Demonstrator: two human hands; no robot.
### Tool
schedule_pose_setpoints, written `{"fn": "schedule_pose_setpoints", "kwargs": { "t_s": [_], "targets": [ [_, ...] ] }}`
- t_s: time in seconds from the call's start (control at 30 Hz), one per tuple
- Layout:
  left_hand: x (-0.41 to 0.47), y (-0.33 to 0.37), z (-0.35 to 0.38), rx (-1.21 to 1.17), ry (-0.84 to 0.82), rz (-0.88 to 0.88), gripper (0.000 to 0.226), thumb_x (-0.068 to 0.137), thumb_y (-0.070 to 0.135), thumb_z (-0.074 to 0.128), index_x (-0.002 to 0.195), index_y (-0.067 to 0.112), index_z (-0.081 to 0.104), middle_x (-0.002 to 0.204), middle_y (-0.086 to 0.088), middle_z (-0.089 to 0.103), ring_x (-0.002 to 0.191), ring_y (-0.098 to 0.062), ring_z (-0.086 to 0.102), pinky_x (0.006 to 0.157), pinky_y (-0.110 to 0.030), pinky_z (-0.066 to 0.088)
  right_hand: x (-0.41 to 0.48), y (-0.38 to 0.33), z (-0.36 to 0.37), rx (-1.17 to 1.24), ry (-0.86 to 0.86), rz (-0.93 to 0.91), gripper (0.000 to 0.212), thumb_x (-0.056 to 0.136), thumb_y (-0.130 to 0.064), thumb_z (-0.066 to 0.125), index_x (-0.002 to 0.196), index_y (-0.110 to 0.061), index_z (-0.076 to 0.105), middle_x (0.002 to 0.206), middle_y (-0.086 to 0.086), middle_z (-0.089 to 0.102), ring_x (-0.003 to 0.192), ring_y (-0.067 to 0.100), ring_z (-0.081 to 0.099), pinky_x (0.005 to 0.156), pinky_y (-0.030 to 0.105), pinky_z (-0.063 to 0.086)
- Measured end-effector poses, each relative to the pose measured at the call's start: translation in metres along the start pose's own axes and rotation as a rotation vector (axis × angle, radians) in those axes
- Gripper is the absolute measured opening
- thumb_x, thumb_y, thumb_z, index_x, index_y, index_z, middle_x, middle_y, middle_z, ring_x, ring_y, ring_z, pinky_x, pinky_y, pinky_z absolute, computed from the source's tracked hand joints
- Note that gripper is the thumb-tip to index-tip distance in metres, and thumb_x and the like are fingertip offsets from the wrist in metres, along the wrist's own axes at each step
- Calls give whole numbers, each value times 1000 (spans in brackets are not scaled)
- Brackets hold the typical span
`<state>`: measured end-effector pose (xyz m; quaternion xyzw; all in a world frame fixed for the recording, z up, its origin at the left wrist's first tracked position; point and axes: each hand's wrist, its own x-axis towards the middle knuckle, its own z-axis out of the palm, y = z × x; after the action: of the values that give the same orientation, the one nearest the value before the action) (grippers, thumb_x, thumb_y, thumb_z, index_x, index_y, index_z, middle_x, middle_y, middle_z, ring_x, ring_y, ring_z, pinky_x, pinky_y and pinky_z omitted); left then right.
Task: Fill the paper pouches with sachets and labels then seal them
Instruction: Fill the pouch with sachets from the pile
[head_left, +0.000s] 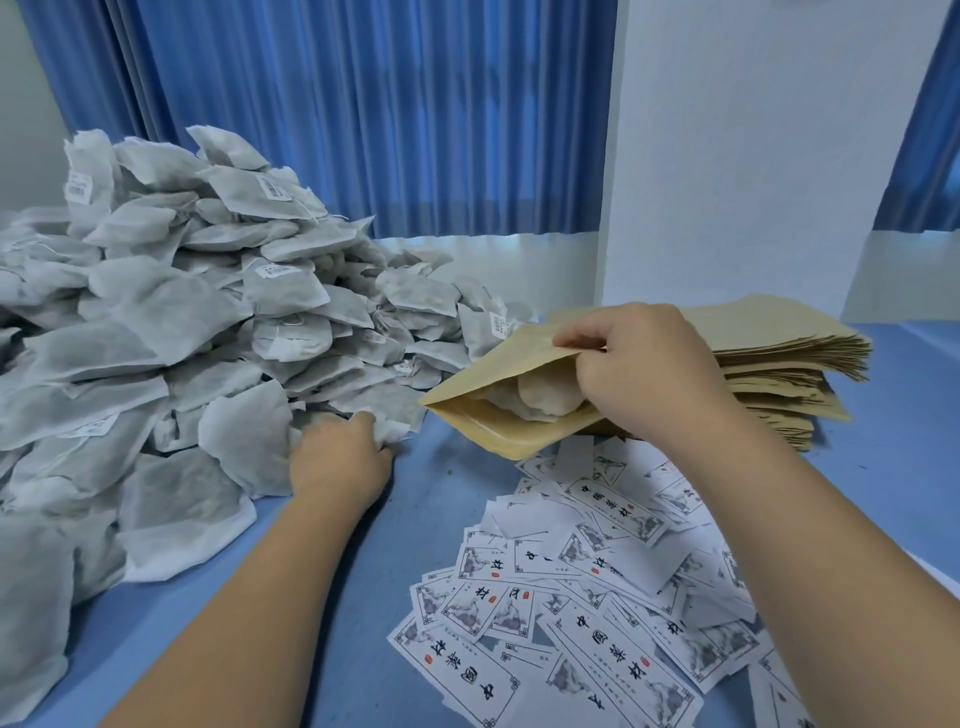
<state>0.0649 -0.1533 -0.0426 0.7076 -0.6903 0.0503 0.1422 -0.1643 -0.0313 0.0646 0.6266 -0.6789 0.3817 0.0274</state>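
My right hand (639, 364) grips the upper lip of a tan paper pouch (498, 374), holding its mouth open toward the left. Sachets (545, 397) lie inside the pouch. My left hand (337, 457) reaches into the foot of a big pile of grey-white sachets (171, 332), fingers curled round one sachet's edge (384, 428). Printed white labels (587, 587) lie scattered on the blue table in front of the pouch.
A stack of flat tan pouches (779, 364) sits behind my right hand. The blue table (405, 519) shows between the sachet pile and the labels. Blue curtains (363, 104) and a white wall (753, 156) stand behind.
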Motion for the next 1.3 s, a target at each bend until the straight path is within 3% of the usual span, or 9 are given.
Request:
{"fn": "schedule_pose_setpoints", "kwargs": {
  "t_s": [0.13, 0.27, 0.33, 0.43, 0.57, 0.87, 1.03, 1.2, 1.3],
  "targets": [
    [-12, -3, -19, -464, 218, 94, 17, 93, 31, 49, 86, 20, 60, 88, -5, 67, 88, -29, 58, 67, -33, 41, 2, 3, -5, 52, 15, 49, 41, 69, -8, 51, 79, -44, 68, 93, -10, 69, 90, 20, 61, 78, 36, 53],
    [-34, 4, -57, -862, 537, 343, 25, 92, 40, 48, 88, 21, 64, 80, 14, 61, 79, -4, 55, 70, -17, 38, 5, 7, -8, 63, 13, 77, 42, 69, -8, 49, 82, -42, 70, 97, -7, 69, 93, 21, 61, 82, 38, 53],
    [-49, 12, -69, -871, 587, 524, 25, 95, 35, 46, 91, 20, 65, 84, 14, 61, 83, -5, 57, 74, -18, 41, 4, 8, -8, 62, 9, 82, 40, 69, -8, 50, 81, -42, 69, 97, -7, 69, 94, 21, 61, 83, 38, 53],
    [-70, 27, -77, -774, 615, 750, 34, 95, 29, 45, 98, 6, 70, 87, -1, 65, 78, -24, 60, 69, -39, 48, 3, 8, -9, 45, -10, 78, 40, 69, -9, 50, 84, -39, 71, 94, -8, 69, 92, 21, 61, 82, 37, 53],
    [-86, 46, -79, -707, 605, 944, 34, 94, 28, 43, 96, 8, 72, 77, 9, 59, 62, -15, 57, 53, -34, 46, 1, 9, -11, 37, -29, 77, 40, 69, -9, 50, 84, -39, 71, 93, -10, 70, 91, 20, 61, 80, 35, 53],
    [-91, 79, -61, -446, 439, 872, 29, 90, 30, 59, 117, 23, 66, 106, -4, 57, 74, -23, 60, 49, -36, 50, 1, 7, -15, 19, -32, 35, 41, 70, -11, 52, 92, -37, 73, 96, -8, 71, 91, 20, 62, 79, 33, 53],
    [-92, 90, -58, -413, 636, 845, 21, 75, 8, 74, 96, 10, 72, 94, -7, 65, 79, -31, 59, 64, -38, 46, -1, 3, -16, 12, -26, 15, 42, 73, -9, 50, 98, -35, 73, 103, -8, 71, 98, 20, 61, 84, 34, 52],
    [-93, 93, -58, -366, 630, 729, 20, 64, -3, 78, 78, 8, 69, 79, -6, 60, 50, -26, 48, 34, -28, 36, -4, -5, -17, 21, -47, -8, 43, 71, -10, 49, 96, -34, 74, 94, -6, 71, 90, 23, 61, 80, 35, 53],
    [-92, 93, -57, -281, 574, 685, 19, 62, -5, 74, 72, 8, 66, 71, -7, 56, 40, -26, 40, 32, -25, 31, -7, -11, -17, 32, -58, -33, 38, 67, -12, 48, 88, -30, 74, 84, -4, 71, 84, 24, 61, 76, 37, 54]
  ]
}}
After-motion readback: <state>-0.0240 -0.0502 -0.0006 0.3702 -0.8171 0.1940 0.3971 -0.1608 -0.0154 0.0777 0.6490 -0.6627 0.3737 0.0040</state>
